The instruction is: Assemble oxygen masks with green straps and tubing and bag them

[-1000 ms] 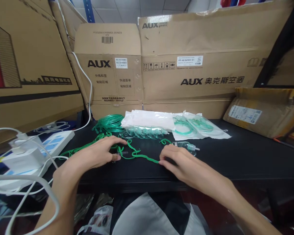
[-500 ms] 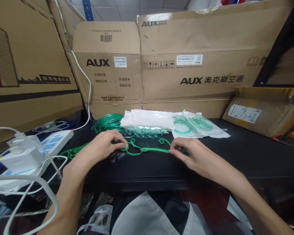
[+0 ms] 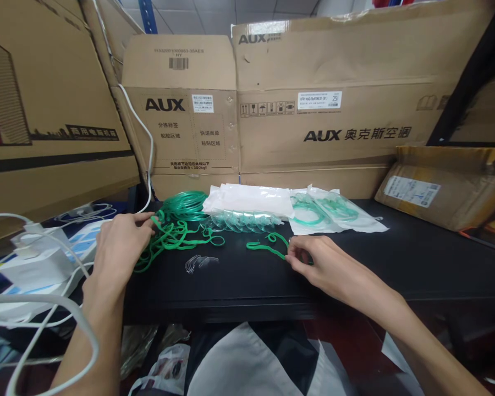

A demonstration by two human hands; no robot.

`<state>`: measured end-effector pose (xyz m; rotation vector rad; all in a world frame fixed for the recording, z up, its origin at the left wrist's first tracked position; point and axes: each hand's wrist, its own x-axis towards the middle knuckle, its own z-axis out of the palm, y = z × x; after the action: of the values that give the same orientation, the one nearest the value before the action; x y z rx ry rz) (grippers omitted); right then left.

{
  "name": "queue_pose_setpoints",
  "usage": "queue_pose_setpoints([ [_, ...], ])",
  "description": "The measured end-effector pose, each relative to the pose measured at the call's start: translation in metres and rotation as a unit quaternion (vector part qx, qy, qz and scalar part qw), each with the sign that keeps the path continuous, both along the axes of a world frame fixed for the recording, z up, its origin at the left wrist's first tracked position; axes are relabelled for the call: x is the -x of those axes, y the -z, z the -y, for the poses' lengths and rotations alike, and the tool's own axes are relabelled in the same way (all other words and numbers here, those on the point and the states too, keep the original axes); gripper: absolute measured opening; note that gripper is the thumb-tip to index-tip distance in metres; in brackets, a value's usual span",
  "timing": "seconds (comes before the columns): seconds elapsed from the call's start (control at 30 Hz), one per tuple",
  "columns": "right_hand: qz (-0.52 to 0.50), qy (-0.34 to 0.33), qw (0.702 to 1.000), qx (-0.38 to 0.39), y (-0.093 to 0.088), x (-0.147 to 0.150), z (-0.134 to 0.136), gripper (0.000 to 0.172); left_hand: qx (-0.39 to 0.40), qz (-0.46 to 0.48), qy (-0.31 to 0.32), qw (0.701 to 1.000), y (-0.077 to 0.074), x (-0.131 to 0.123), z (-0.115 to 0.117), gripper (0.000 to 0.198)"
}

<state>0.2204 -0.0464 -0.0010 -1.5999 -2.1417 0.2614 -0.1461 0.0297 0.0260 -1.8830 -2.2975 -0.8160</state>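
A green strap (image 3: 266, 248) is pinched in the grip of the right hand (image 3: 301, 256), between thumb and finger, and its loose part is curled on the black table (image 3: 247, 291) to the left of that hand. A messy heap of green straps (image 3: 169, 239) is touched by the left hand (image 3: 127, 236); whether a strap is held in that grip cannot be told. Between the hands, near the table's front edge, some thin shiny strips (image 3: 200, 264) are laid. Behind the heap, a coil of green tubing (image 3: 185, 204) is set down, and next to it a row of clear masks (image 3: 245, 221) is partly covered by white packets (image 3: 249, 198). Farther right, green tubes are seen in flat packs (image 3: 340, 212). The left side is crowded by a white power strip (image 3: 82, 240), plugged-in chargers (image 3: 39, 269) and a looped white cable (image 3: 88, 335), close by the left arm. The back is closed off by big cardboard boxes (image 3: 325, 154), and the right corner is filled by a taped box (image 3: 449, 187).
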Motion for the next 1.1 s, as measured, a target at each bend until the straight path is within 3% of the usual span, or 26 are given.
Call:
queue_pose_setpoints([
  [0.1,-0.001,-0.032,0.999,-0.013,0.004,0.000,-0.002,0.018,-0.019,-0.065,-0.020,0.997,0.001,0.002,-0.001,0.051],
  [0.2,-0.007,-0.057,0.998,-0.014,0.005,0.002,-0.003,0.021,-0.087,-0.107,0.003,0.990,-0.004,-0.012,0.004,0.057],
  [0.27,-0.014,-0.057,0.998,-0.015,0.003,0.002,-0.004,0.027,-0.122,-0.097,0.073,0.985,-0.008,-0.031,0.007,0.052],
  [0.37,-0.031,-0.047,0.997,-0.045,-0.003,-0.001,-0.005,0.033,-0.122,-0.036,0.243,0.962,-0.003,-0.071,0.010,0.036],
  [0.47,-0.032,-0.031,0.996,-0.074,-0.008,-0.007,-0.007,0.033,-0.097,-0.036,0.380,0.919,0.016,-0.113,0.012,0.028],
  [0.53,-0.020,-0.022,0.996,-0.080,-0.010,-0.012,-0.008,0.032,-0.075,-0.044,0.416,0.905,0.032,-0.134,0.012,0.029],
  [0.63,0.000,-0.011,0.997,-0.082,-0.010,-0.019,-0.009,0.031,-0.056,-0.066,0.441,0.893,0.049,-0.149,0.011,0.035],
  [0.73,0.024,-0.006,0.996,-0.087,-0.009,-0.031,-0.012,0.030,-0.047,-0.068,0.455,0.887,0.057,-0.147,0.006,0.040],
  [0.97,0.066,0.032,0.991,-0.111,0.000,-0.057,-0.027,0.045,-0.011,-0.032,0.460,0.887,0.063,-0.133,-0.006,0.056],
  [1.1,0.081,0.051,0.990,-0.108,0.009,-0.060,-0.034,0.046,-0.015,-0.022,0.449,0.893,0.061,-0.134,-0.004,0.046],
])
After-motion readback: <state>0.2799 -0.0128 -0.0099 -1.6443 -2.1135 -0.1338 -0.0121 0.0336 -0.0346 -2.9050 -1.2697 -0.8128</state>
